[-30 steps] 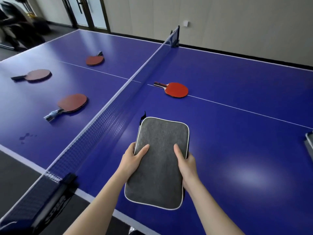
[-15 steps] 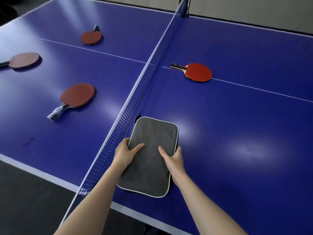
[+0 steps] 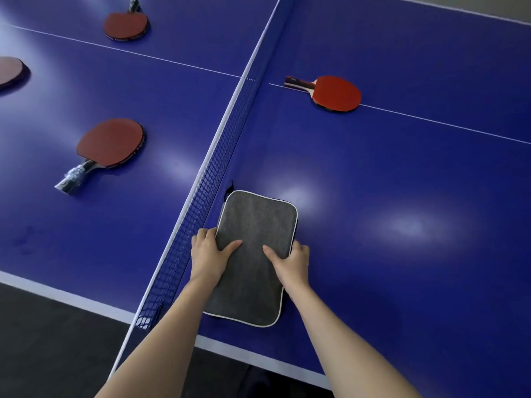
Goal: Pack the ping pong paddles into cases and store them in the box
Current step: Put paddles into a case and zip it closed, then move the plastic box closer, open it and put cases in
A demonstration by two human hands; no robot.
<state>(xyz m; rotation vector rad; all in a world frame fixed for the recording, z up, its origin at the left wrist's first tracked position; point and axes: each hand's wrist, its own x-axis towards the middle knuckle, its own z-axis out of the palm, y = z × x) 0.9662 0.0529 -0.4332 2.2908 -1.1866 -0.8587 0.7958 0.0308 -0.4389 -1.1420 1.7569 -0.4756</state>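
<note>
Both hands hold the grey case (image 3: pixel 253 248) by its long sides. The left hand (image 3: pixel 209 255) lays its thumb across the top with its fingers curled over the edge, and the right hand (image 3: pixel 291 261) grips the opposite edge the same way. The case sits between the two sets of fingers, flat and low over the blue table (image 3: pixel 402 254); whether it rests on the surface cannot be told. Just outside the left fingers runs the net (image 3: pixel 201 202), almost touching the knuckles, so a sideways shift could snag them or the zipper pull (image 3: pixel 229 188) that sticks out beyond the fingertips. The near end of the case lies behind the wrists, close to the table's edge, and letting go carelessly might tip it off. Well ahead of the right fingers lies a bright red paddle (image 3: pixel 336 93). Past the net, beyond the left fingers, are a paddle with a wrapped handle (image 3: pixel 110 143) and two more (image 3: pixel 126 25) (image 3: pixel 10 71); reaching over the net could drag it. No box is in view.
</note>
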